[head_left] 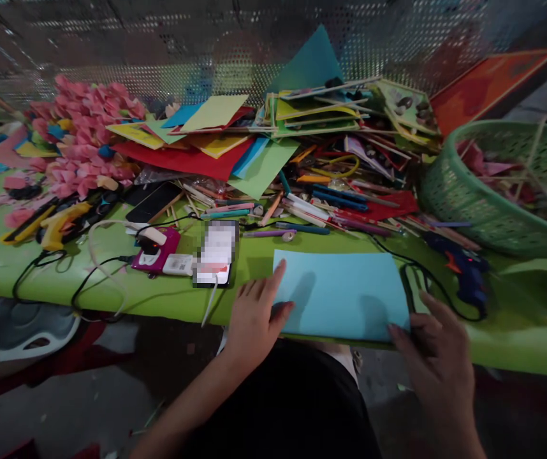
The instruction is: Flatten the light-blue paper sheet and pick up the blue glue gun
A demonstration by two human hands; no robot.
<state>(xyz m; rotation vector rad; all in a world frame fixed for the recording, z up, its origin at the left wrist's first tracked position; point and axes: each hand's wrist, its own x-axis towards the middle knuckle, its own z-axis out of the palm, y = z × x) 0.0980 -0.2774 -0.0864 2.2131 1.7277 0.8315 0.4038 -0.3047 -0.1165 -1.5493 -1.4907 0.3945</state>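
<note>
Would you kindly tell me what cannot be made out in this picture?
All in the head view:
Phone: its screen is masked by pixelation, so nothing on it is readable.
Blue paper: its underside is hidden by its own top face.
Right hand: some fingers are hidden by the hand itself, so its grip is unclear.
Green basket: its right side is cut off by the picture's edge.

My feed is dim, with soft shadows on the blue paper and pixelation over the phone left of it.
</note>
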